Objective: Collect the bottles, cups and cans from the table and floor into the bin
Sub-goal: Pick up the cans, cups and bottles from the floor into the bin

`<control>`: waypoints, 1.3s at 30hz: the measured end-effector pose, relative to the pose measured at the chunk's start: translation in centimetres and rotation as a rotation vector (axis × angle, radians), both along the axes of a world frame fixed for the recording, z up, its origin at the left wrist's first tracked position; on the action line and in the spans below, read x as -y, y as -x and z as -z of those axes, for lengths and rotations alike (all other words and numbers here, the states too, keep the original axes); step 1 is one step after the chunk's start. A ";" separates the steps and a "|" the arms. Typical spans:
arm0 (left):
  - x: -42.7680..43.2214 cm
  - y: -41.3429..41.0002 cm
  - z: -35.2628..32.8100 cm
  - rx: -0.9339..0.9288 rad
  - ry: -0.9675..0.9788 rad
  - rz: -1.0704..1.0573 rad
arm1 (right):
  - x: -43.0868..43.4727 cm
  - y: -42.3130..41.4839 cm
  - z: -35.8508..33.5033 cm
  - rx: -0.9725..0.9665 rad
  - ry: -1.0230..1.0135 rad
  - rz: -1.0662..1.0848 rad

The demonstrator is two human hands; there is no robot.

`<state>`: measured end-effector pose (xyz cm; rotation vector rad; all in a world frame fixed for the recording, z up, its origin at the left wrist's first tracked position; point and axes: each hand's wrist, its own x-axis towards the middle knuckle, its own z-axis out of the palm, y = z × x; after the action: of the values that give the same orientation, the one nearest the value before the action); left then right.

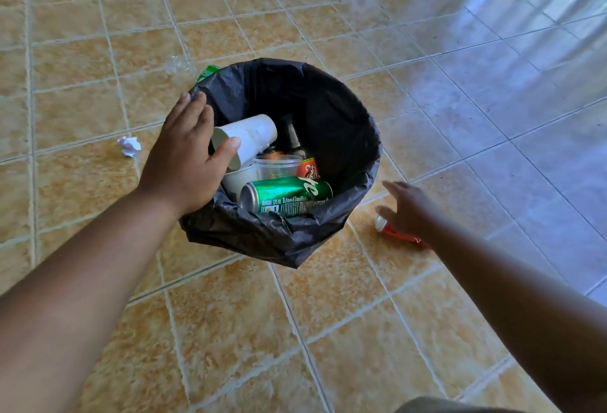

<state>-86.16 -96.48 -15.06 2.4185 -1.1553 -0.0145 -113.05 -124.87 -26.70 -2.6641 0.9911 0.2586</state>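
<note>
Starting at the far left, we see a crumpled scrap of white paper [129,146] on the tiled floor [230,314], with something of clear plastic [179,64] further back. Our left hand [187,159] hangs over the left rim of the bin [345,110], fingers spread and loose. Its thumb lies against the mouth of a white paper cup [244,140] that is tilted on its side, but we cannot tell whether they touch. Below the cup in the black-lined bin lie a dark bottle [292,140], a clear plastic cup [277,166], a red can [308,169] and a green can [285,195]. To the right of the bin, our right hand [410,209] is blurred, with its fingers out straight. It is over another red can on the floor [391,230] and grips nothing.
</note>
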 end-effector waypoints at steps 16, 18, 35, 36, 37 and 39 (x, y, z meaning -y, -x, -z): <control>-0.1 0.1 -0.2 -0.019 -0.004 -0.007 | 1.0 -1.8 -2.4 0.214 0.144 -0.012; -0.1 0.1 -0.2 -0.022 0.000 -0.005 | 1.8 -3.6 -6.8 0.514 0.259 0.036; -0.2 0.3 -0.1 -0.026 0.010 -0.006 | -10.6 -11.1 -14.0 0.496 0.078 -0.478; -0.2 0.3 -0.1 -0.026 0.014 -0.005 | -10.5 -11.3 -13.8 0.462 0.079 -0.482; -0.2 0.2 -0.1 -0.027 0.016 -0.006 | -10.4 -11.4 -13.7 0.454 0.081 -0.480; -0.2 0.2 -0.1 -0.029 0.022 -0.010 | -10.1 -11.6 -13.8 0.492 0.098 -0.453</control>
<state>-86.32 -96.29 -15.00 2.3975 -1.1251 -0.0331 -101.46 -114.76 -12.88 -2.7993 0.2543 -0.3532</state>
